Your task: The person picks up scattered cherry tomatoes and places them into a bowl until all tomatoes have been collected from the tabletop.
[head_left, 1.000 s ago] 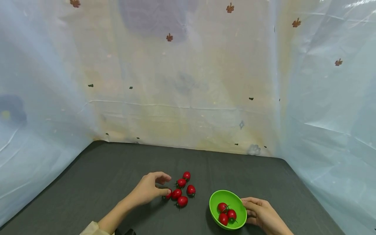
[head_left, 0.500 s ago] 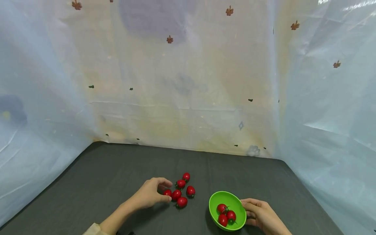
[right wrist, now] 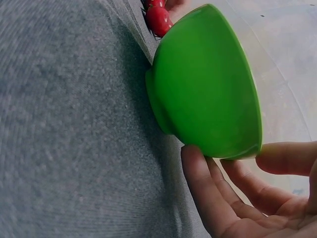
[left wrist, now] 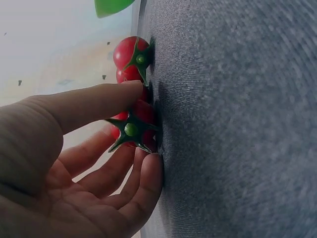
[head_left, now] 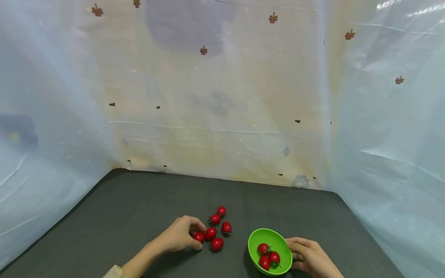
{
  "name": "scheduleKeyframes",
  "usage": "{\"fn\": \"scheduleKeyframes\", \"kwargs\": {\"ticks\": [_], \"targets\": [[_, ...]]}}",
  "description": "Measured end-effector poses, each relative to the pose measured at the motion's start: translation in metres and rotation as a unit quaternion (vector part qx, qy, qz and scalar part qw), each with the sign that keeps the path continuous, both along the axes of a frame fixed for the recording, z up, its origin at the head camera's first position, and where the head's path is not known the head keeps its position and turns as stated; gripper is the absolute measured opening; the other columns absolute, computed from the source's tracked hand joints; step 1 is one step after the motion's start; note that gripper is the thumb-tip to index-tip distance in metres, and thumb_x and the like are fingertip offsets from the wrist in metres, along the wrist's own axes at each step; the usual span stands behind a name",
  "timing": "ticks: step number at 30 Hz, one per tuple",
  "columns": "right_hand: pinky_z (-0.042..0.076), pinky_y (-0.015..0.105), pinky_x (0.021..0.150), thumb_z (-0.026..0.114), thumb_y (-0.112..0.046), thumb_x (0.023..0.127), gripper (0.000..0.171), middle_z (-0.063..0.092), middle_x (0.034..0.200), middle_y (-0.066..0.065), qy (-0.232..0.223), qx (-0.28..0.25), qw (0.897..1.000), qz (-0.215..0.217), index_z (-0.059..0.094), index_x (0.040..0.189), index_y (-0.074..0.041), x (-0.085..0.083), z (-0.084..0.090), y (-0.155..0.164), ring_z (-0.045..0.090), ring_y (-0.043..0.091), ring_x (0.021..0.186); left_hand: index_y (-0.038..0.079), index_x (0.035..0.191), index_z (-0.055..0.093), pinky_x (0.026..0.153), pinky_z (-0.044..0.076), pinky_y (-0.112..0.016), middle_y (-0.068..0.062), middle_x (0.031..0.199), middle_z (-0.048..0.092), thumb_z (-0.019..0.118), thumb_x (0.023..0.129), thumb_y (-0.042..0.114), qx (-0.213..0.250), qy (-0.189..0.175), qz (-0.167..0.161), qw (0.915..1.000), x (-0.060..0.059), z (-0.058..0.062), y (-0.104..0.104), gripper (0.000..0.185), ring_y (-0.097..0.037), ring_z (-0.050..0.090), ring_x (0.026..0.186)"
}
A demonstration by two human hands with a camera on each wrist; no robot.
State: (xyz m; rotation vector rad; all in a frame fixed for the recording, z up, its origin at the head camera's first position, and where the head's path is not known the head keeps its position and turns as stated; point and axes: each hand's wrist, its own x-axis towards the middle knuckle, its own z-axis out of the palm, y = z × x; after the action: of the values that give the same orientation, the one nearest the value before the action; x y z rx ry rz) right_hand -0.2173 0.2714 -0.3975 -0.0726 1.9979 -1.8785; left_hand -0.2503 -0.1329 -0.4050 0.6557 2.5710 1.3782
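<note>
Several red cherry tomatoes (head_left: pixel 217 244) lie in a loose cluster on the dark grey table (head_left: pixel 139 208). My left hand (head_left: pixel 197 236) curls over the leftmost tomato (head_left: pixel 199 238). The left wrist view shows that tomato (left wrist: pixel 131 130) pinched between the thumb above and the fingers below of my left hand (left wrist: pixel 146 126). My right hand (head_left: pixel 292 253) grips the right side of a green bowl (head_left: pixel 258 234) with three tomatoes (head_left: pixel 268 255) inside. In the right wrist view the bowl (right wrist: pixel 208 89) sits on the table, and my right hand (right wrist: pixel 225 156) has its fingers under the rim and its thumb beside it.
Pale translucent plastic sheeting (head_left: pixel 222 116) walls in the table at the back and on both sides. The table's bare grey surface stretches to the left and behind the tomatoes.
My left hand has drawn slightly toward me and closed its thumb and fingers round the leftmost tomato. My right hand and the bowl have stayed put.
</note>
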Motion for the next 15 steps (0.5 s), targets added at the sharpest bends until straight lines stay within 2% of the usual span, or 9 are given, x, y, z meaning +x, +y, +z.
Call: {"fn": "scheduleKeyframes", "kwargs": {"ticks": [11, 15], "targets": [[0.054, 0.046, 0.083, 0.057, -0.023, 0.101, 0.037, 0.068, 0.106, 0.01, 0.0, -0.004, 1.0, 0.001, 0.063, 0.122, 0.007, 0.0002, 0.0006, 0.0008, 0.067, 0.026, 0.095, 0.006, 0.103, 0.071, 0.07, 0.051, -0.037, 0.003, 0.094, 0.068, 0.086, 0.073, 0.009, 0.006, 0.015, 0.009, 0.9998, -0.0027, 0.0048, -0.0033, 0.034, -0.018, 0.062, 0.084], [0.054, 0.045, 0.082, 0.057, -0.023, 0.101, 0.035, 0.068, 0.105, 0.009, -0.001, -0.002, 1.0, 0.001, 0.064, 0.12, 0.006, 0.0006, -0.0001, 0.0001, 0.067, 0.025, 0.094, 0.006, 0.104, 0.071, 0.073, 0.051, -0.04, 0.004, 0.095, 0.068, 0.086, 0.074, 0.011, 0.004, 0.019, 0.013, 0.9997, -0.0013, 0.0069, -0.0039, 0.034, -0.018, 0.062, 0.087]]}}
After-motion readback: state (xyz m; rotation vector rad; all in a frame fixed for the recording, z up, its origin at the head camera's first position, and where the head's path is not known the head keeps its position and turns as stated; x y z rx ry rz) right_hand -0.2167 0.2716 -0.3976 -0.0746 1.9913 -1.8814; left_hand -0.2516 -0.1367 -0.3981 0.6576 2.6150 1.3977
